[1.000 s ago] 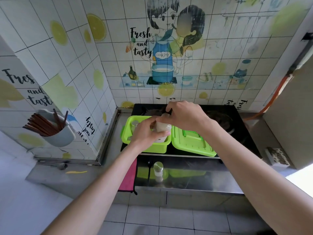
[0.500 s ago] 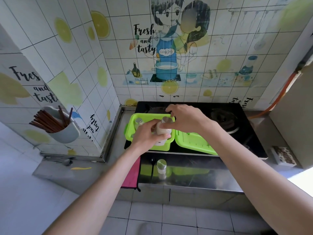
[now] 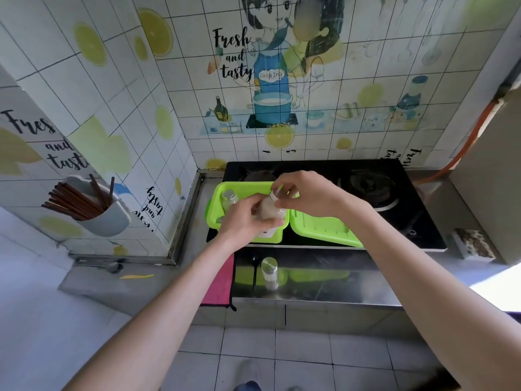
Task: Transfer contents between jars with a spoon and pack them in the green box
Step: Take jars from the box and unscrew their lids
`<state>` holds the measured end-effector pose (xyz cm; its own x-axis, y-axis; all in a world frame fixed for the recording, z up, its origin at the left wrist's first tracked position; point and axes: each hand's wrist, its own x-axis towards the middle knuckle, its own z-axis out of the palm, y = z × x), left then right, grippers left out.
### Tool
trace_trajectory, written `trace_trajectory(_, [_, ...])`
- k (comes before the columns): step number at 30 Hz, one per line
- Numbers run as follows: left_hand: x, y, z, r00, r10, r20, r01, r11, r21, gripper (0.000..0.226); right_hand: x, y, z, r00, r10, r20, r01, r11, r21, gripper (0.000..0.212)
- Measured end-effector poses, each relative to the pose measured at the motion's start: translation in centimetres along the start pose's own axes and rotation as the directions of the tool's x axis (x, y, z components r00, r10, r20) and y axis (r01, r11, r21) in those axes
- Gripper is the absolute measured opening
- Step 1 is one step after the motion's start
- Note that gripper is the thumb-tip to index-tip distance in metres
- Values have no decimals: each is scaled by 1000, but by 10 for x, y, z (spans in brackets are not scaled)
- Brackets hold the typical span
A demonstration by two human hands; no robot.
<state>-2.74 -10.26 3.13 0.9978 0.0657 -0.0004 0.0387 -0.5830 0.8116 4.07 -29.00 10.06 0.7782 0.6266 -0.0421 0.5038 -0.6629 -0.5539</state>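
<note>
- Left hand point(image 3: 245, 218) has its grip wrapped round the body of the jar point(image 3: 269, 211), the one with pale stuff inside, held up over the near right part of the green box point(image 3: 220, 221).
- The jar is tilted: bottom toward the left palm, neck pointing up and away to the right.
- That neck end runs straight into the right hand point(image 3: 306, 194), whose fingertips are pinched on the top of the jar. Cap or bare rim? Can't tell, the fingers hide it.
- So the right hand is the one nearer the business end; I'd guess a twist along that slanted axis comes next.
- Another empty-looking jar point(image 3: 229, 197) stands in the box's far left corner.
- The box lid point(image 3: 324, 230) lies open just right of the box.
- One more capped jar point(image 3: 269, 268) and a dark spoon point(image 3: 254, 268) sit on the steel surface point(image 3: 324, 280), nearer the person.
</note>
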Motion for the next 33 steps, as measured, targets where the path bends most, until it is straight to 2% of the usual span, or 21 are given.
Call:
trace_trajectory(5, [-2, -8, 2, 998, -42, 37, 42, 999, -17, 55, -2, 19, 7, 992, -41, -123, 51, 995, 81, 34])
trace_trajectory(13, [-10, -24, 15, 994, -105, 40, 104, 994, 35, 59, -9, 40, 33, 968, 103, -227, -28, 950, 311, 41])
trace_trajectory(18, [-18, -35, 22, 989, -142, 37, 141, 989, 35, 59, -15, 56, 66, 953, 202, -225, -102, 915, 391, 47])
trace_trajectory(22, [-23, -47, 29, 984, -173, 40, 171, 984, 47, 57, -27, 63, 91, 956, 252, -150, -167, 888, 427, 53])
trace_trajectory(27, [-28, -54, 38, 976, -211, 49, 208, 976, 66, 48, -49, 82, 127, 950, 299, -90, -236, 875, 423, 42])
trace_trajectory(31, [-34, -66, 47, 969, -238, 58, 235, 970, 58, 49, -57, 103, 160, 927, 366, -78, -316, 877, 363, 32])
trace_trajectory(33, [-37, -72, 51, 963, -260, 67, 257, 965, 44, 54, -57, 110, 175, 913, 397, -90, -348, 877, 332, 34])
